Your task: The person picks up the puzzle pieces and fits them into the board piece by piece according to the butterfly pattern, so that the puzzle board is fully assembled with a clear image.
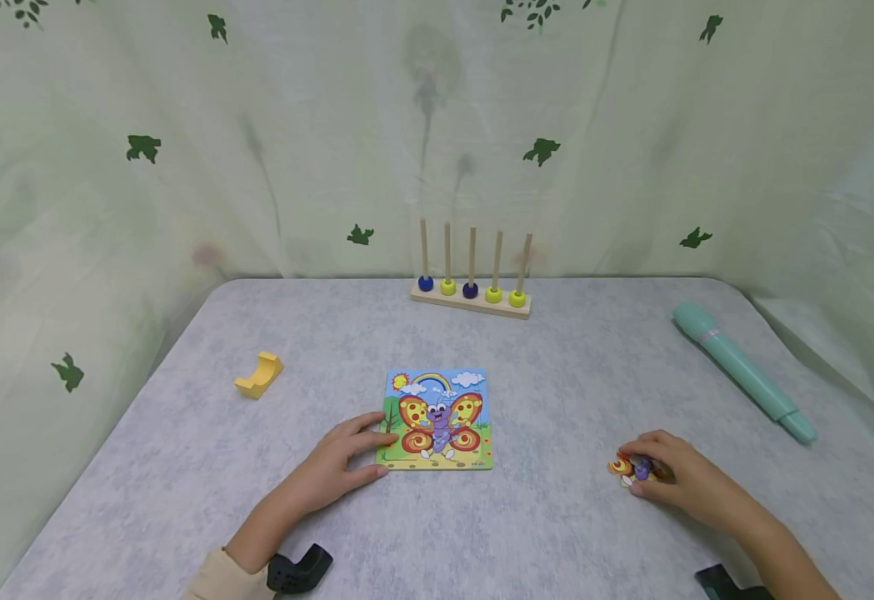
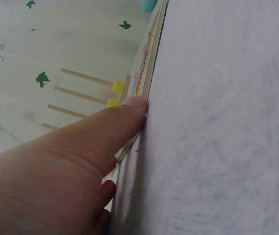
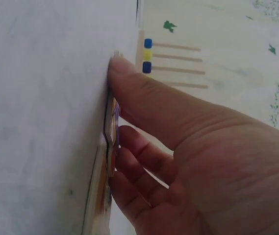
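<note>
A square butterfly puzzle board point(image 1: 440, 421) lies flat at the middle of the table. My left hand point(image 1: 335, 467) rests at its left side, fingertips on the picture's edge and thumb at the lower left corner. In the left wrist view the thumb point(image 2: 114, 120) touches the board's thin side. Further right, my right hand point(image 1: 687, 479) pinches small puzzle pieces point(image 1: 621, 467) close to the tabletop, with orange swirl and purple parts showing. The right wrist view shows thin, overlapping puzzle pieces point(image 3: 111, 132) between thumb and fingers; their exact number is hidden.
A wooden peg stand point(image 1: 470, 304) with blue and yellow beads stands at the back. A yellow curved block point(image 1: 260, 376) lies at the left. Behind the right hand lies a long teal tube point(image 1: 744, 371). A pale curtain point(image 1: 317, 125) hangs behind the table point(image 1: 556, 383).
</note>
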`<state>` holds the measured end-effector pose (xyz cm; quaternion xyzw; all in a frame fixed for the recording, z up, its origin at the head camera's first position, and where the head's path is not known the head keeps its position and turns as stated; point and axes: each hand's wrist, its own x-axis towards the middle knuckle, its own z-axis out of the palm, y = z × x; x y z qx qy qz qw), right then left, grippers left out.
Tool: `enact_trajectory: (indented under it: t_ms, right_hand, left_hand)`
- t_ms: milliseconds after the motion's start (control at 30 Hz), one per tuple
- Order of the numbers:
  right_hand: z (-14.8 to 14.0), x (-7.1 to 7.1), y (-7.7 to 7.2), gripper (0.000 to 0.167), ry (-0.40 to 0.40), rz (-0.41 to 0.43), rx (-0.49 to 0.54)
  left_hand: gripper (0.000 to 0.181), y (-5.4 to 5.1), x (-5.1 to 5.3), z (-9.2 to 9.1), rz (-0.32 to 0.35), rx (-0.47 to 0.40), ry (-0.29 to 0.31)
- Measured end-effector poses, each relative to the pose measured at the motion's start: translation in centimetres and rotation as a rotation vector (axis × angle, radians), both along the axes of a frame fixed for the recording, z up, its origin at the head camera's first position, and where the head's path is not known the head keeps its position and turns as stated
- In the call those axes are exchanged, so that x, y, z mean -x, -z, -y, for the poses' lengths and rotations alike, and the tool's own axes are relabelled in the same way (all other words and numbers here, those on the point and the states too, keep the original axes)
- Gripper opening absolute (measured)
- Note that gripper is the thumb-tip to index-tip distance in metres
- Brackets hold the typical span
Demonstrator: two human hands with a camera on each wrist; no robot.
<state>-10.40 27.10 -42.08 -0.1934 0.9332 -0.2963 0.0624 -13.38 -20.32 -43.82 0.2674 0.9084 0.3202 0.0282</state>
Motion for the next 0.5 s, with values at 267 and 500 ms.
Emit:
enact_trajectory:
  t_ms: [267, 500]
  right_hand:
    - [1.1, 0.0, -0.3, 0.039, 0.028, -0.039, 0.016]
    - [2.8, 0.0, -1.8, 0.042, 0.042, -0.083, 0.012]
  left_hand:
    - [0.041, 0.0, -0.1, 0.0, 0.005, 0.001, 0.000]
    - [0.040, -0.1, 0.0, 0.0, -0.003, 0.001, 0.006]
